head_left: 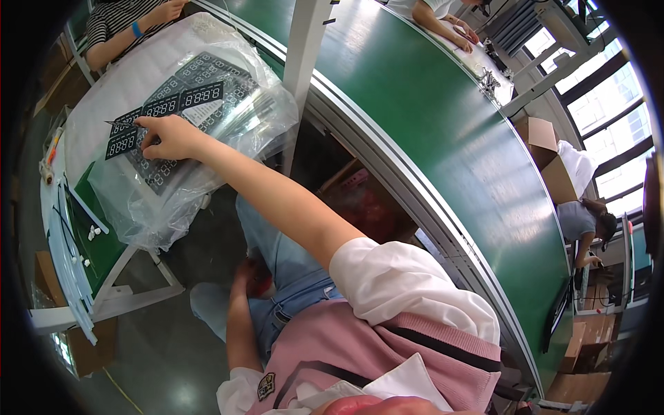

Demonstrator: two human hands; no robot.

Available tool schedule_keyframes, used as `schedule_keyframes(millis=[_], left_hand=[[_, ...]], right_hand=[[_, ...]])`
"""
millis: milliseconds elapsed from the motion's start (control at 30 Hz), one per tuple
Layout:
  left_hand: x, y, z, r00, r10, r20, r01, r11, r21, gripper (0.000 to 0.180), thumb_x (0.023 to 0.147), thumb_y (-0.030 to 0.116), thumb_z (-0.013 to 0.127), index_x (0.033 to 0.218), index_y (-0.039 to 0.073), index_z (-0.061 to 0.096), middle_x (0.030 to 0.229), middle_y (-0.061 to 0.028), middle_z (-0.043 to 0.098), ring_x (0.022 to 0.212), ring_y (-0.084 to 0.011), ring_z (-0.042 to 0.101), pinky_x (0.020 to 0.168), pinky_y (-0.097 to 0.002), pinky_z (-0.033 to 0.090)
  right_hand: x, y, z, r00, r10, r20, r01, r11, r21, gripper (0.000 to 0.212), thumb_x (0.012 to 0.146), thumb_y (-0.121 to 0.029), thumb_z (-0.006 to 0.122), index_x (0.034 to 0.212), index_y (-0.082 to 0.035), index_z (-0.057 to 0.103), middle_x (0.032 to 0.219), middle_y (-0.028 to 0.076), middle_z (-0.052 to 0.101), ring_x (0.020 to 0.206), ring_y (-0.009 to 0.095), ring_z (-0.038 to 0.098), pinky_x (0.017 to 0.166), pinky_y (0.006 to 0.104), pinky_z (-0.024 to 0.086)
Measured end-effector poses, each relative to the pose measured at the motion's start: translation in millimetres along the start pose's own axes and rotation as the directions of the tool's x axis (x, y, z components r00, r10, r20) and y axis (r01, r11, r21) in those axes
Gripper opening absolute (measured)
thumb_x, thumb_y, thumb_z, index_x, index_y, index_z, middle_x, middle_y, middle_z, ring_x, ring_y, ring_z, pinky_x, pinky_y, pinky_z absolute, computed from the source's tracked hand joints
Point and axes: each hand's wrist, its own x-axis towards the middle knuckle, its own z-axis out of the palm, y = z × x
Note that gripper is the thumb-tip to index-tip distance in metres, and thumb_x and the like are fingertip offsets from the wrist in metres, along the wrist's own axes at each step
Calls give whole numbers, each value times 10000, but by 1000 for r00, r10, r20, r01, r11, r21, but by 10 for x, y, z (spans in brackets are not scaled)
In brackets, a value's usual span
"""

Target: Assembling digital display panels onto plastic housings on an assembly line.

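My right hand [169,137] reaches over the white table at the left, index finger stretched out and thumb apart from it. Its fingertips touch the black digit display panels [161,106], which have white segment figures. A thin dark pointed piece [117,123] sticks out beside the index fingertip; its kind is unclear. More panels [207,69] lie in rows beneath, in and on a clear plastic bag [266,104]. My left hand [247,272] is low beside my leg, its fingers mostly hidden. Close to it is something reddish [261,286], too obscured to name.
A long green conveyor [415,104] with a metal rim runs along the right. A white post [304,62] stands between table and conveyor. Pale strips [69,256] hang at the table's left edge. Across the table a person's hand [169,10] shows; other people work farther off.
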Motion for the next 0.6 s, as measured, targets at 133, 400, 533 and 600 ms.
schedule_keyframes(millis=[133, 400, 533, 600], left_hand=[[-10, -36, 33, 999, -30, 25, 32, 995, -90, 366, 862, 334, 553, 1036, 41, 685, 1083, -231, 648, 1027, -371, 627, 852, -451, 499], [16, 0, 128, 983, -81, 162, 87, 996, -33, 401, 876, 372, 554, 1124, 77, 663, 1134, -212, 639, 1090, -359, 602, 906, -434, 478], [-34, 335, 24, 977, 54, 208, -99, 972, 214, 467, 905, 384, 525, 1258, 82, 577, 1238, -185, 602, 1157, -332, 569, 947, -418, 453], [-82, 481, 53, 958, 153, 243, -227, 923, 312, 493, 917, 385, 511, 1306, 82, 542, 1277, -172, 587, 1177, -321, 558, 961, -412, 443]], right_hand=[[-34, -3, -29, 1000, 22, 0, -22, 1000, -10, 723, 718, -188, 698, 1378, -28, 449, 946, 59, 726, 939, 256, 665, 871, 341, 496], [-21, -168, -99, 995, -66, -77, 75, 989, 127, 659, 737, -177, 695, 1343, -31, 482, 929, 77, 724, 889, 258, 677, 820, 343, 512], [-384, -545, -461, 973, -159, -165, 145, 985, -93, 596, 775, -162, 677, 1331, -43, 496, 896, 81, 719, 813, 268, 684, 759, 351, 526], [-865, -858, -643, 941, -273, -199, 263, 962, -78, 571, 802, -159, 680, 1338, -74, 505, 867, 60, 710, 728, 253, 685, 691, 345, 536]])
